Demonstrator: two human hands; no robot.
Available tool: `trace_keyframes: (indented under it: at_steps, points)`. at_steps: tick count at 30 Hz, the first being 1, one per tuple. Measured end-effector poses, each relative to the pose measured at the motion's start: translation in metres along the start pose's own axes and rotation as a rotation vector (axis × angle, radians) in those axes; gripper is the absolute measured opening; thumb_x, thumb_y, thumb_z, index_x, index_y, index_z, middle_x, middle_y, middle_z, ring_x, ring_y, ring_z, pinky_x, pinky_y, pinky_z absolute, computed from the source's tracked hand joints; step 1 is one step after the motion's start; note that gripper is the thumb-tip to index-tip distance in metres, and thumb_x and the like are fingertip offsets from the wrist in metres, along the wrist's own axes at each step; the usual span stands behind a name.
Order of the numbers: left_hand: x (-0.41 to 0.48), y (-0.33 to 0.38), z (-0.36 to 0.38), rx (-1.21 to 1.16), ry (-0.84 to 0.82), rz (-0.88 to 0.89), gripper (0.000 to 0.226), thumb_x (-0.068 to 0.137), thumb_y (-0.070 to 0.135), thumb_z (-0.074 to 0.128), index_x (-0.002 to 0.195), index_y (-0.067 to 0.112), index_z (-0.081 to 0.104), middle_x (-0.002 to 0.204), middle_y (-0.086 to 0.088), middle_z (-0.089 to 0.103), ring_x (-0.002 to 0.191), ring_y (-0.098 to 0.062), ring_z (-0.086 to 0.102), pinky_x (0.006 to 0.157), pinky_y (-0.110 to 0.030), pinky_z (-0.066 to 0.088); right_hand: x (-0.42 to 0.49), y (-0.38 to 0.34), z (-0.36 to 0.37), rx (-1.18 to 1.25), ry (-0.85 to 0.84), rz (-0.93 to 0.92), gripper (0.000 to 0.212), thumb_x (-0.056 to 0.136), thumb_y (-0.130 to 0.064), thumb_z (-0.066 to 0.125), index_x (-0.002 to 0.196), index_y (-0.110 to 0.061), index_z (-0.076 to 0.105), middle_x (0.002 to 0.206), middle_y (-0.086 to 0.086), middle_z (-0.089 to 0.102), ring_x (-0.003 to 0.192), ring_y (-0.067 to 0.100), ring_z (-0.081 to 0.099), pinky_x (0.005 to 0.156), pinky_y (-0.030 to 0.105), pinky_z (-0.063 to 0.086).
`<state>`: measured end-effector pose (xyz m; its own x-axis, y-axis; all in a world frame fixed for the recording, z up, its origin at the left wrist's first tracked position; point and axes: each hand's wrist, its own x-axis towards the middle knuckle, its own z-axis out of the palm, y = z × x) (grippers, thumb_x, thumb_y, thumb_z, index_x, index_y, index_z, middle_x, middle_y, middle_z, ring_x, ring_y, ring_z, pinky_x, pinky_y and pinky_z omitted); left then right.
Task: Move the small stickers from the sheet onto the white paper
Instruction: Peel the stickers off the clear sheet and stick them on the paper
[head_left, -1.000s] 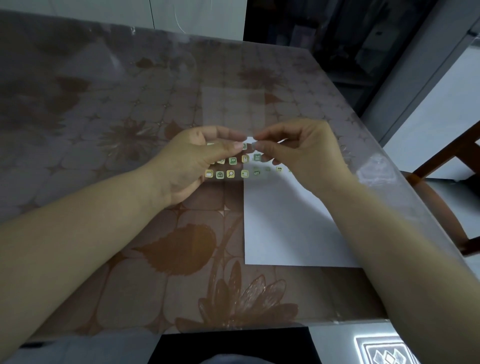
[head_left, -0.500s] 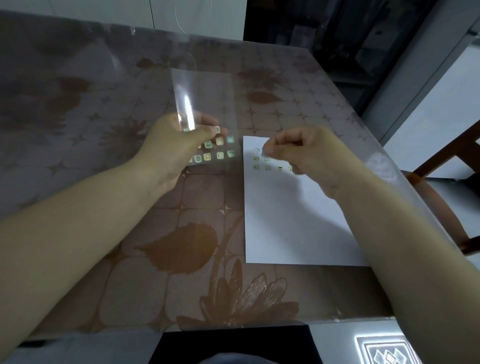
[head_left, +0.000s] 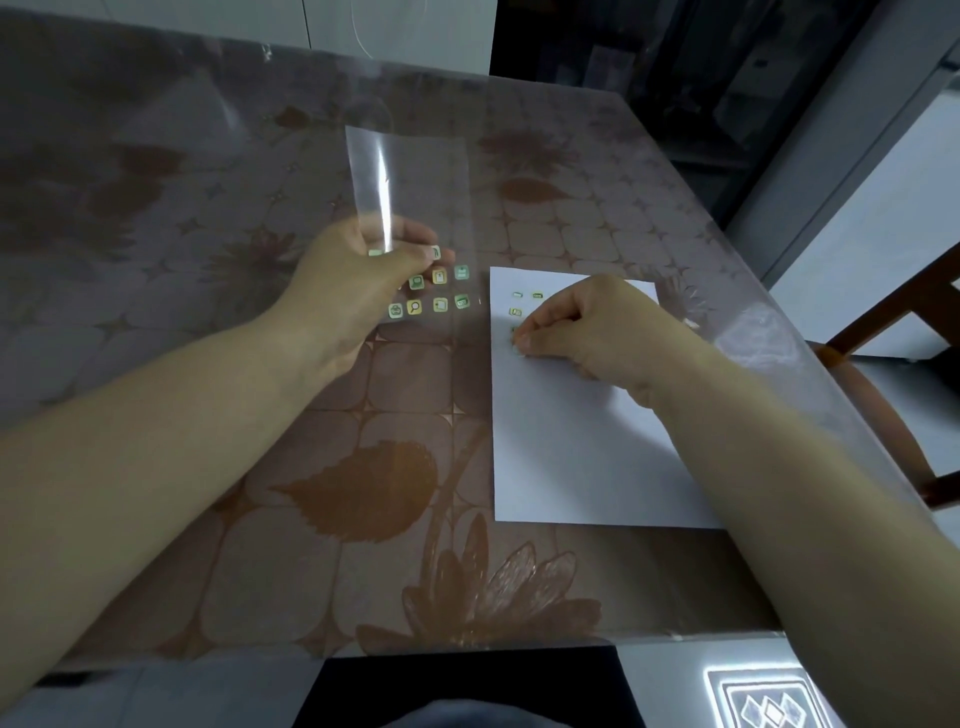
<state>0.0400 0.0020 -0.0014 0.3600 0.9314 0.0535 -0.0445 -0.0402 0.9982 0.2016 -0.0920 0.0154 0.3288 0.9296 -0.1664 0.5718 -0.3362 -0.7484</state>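
My left hand holds a clear sticker sheet upright above the table, left of the white paper. Several small green and yellow stickers remain on the sheet's lower part. My right hand rests on the paper's upper left area, fingertips pinched and pressed down on a small sticker at the paper's left side. Three placed stickers show just above those fingertips; others under my hand are hidden.
The table has a brown floral cover under a clear plastic layer. Its right edge runs close to the paper. A wooden chair stands beyond that edge at the right. The near edge lies below my forearms.
My hands parted: the left carried the sheet leftward and tilted it up, the right brought a sticker down to the paper and moved lower along its left side.
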Motion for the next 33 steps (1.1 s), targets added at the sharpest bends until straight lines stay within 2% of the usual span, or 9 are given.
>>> trace_keyframes:
  at_steps: [6, 8, 12, 16, 18, 21, 24, 28, 33]
  points:
    - [0.0, -0.001, 0.001, 0.01, -0.016, 0.008, 0.014, 0.084, 0.003, 0.059, 0.081, 0.016, 0.061, 0.073, 0.005, 0.072, 0.071, -0.006, 0.066, 0.067, -0.027, 0.055, 0.001, 0.002, 0.001, -0.01, 0.018, -0.024, 0.004, 0.077, -0.016, 0.072, 0.081, -0.015, 0.074, 0.062, -0.009, 0.058, 0.051, 0.001, 0.049, 0.037, 0.004, 0.032]
    - [0.0, -0.001, 0.001, 0.001, -0.018, 0.002, 0.014, 0.084, 0.002, 0.059, 0.081, 0.016, 0.061, 0.072, 0.005, 0.072, 0.069, -0.006, 0.066, 0.066, -0.026, 0.055, 0.001, 0.002, 0.002, -0.008, 0.015, -0.028, 0.001, 0.077, -0.015, 0.072, 0.077, -0.016, 0.073, 0.056, -0.012, 0.056, 0.042, -0.003, 0.048, 0.036, 0.004, 0.031]
    - [-0.001, -0.002, 0.001, 0.005, -0.036, -0.007, 0.014, 0.084, 0.003, 0.06, 0.081, 0.017, 0.062, 0.073, 0.006, 0.073, 0.071, -0.01, 0.065, 0.068, -0.028, 0.054, 0.003, 0.003, 0.003, -0.024, 0.015, -0.036, 0.016, 0.075, -0.011, 0.071, 0.063, -0.021, 0.066, 0.036, -0.018, 0.051, 0.035, -0.006, 0.044, 0.035, 0.007, 0.031]
    - [-0.002, -0.002, 0.002, -0.002, -0.068, -0.028, 0.013, 0.084, 0.003, 0.061, 0.081, 0.016, 0.063, 0.077, 0.003, 0.073, 0.077, -0.016, 0.065, 0.077, -0.037, 0.054, 0.005, 0.004, 0.003, -0.063, 0.053, -0.045, 0.027, 0.07, -0.012, 0.076, 0.061, -0.021, 0.053, 0.051, -0.009, 0.046, 0.047, 0.005, 0.043, 0.045, 0.018, 0.033]
    - [-0.003, -0.002, 0.002, -0.006, -0.086, -0.03, 0.012, 0.084, 0.003, 0.061, 0.082, 0.015, 0.063, 0.079, 0.002, 0.073, 0.079, -0.017, 0.065, 0.078, -0.037, 0.054, 0.005, 0.004, 0.001, -0.064, 0.047, -0.057, 0.029, 0.071, -0.012, 0.077, 0.062, -0.021, 0.05, 0.053, -0.007, 0.043, 0.047, 0.006, 0.039, 0.047, 0.02, 0.032]
    - [-0.004, -0.001, 0.003, -0.04, -0.128, -0.039, 0.014, 0.084, 0.002, 0.06, 0.083, 0.016, 0.063, 0.078, 0.003, 0.072, 0.075, -0.012, 0.066, 0.068, -0.026, 0.055, 0.004, 0.002, -0.002, 0.048, 0.131, -0.166, 0.023, 0.077, -0.014, 0.072, 0.068, -0.021, 0.053, 0.048, -0.007, 0.041, 0.037, 0.002, 0.037, 0.043, 0.013, 0.034]
    - [-0.006, 0.0, 0.005, -0.062, -0.197, -0.057, 0.016, 0.083, 0.0, 0.06, 0.085, 0.016, 0.063, 0.078, 0.001, 0.069, 0.07, -0.01, 0.065, 0.067, -0.024, 0.053, 0.004, -0.001, -0.002, 0.131, 0.274, -0.347, 0.018, 0.081, -0.012, 0.068, 0.075, -0.023, 0.055, 0.046, -0.01, 0.034, 0.04, 0.004, 0.035, 0.049, 0.009, 0.034]
    - [-0.011, 0.001, 0.009, -0.112, -0.294, -0.108, 0.019, 0.082, 0.0, 0.06, 0.098, 0.01, 0.061, 0.086, -0.007, 0.069, 0.072, -0.012, 0.067, 0.064, -0.023, 0.056, 0.004, -0.003, 0.004, 0.041, 0.352, -0.495, 0.006, 0.082, -0.015, 0.068, 0.083, -0.021, 0.065, 0.05, -0.009, 0.027, 0.046, 0.007, 0.029, 0.051, 0.011, 0.028]
    - [-0.015, 0.002, 0.011, -0.082, -0.309, -0.092, 0.028, 0.081, 0.002, 0.062, 0.108, 0.006, 0.06, 0.093, -0.012, 0.067, 0.079, -0.015, 0.066, 0.067, -0.022, 0.055, 0.004, -0.002, 0.011, -0.044, 0.41, -0.542, 0.008, 0.078, -0.022, 0.073, 0.086, -0.022, 0.073, 0.055, -0.019, 0.038, 0.054, -0.001, 0.041, 0.053, 0.01, 0.03]
